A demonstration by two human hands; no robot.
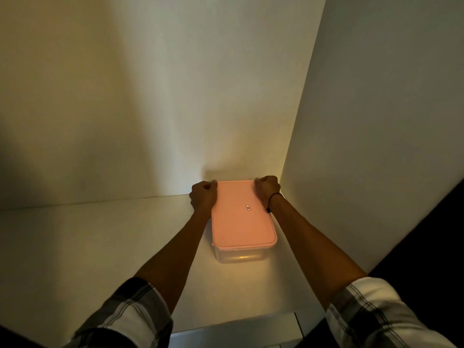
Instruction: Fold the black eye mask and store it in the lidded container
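Pink lid [242, 214] sits closed on the clear lidded container [239, 256], which rests on the white tabletop [100, 247] near the corner walls. Left hand [204, 195] and right hand [267, 189] are curled tight on its far corners; the eye mask isn't visible

Pink lid [242, 217] on clear container [239, 256]; plaid black-and-white sleeves [130, 315]; white shelf [100, 237].
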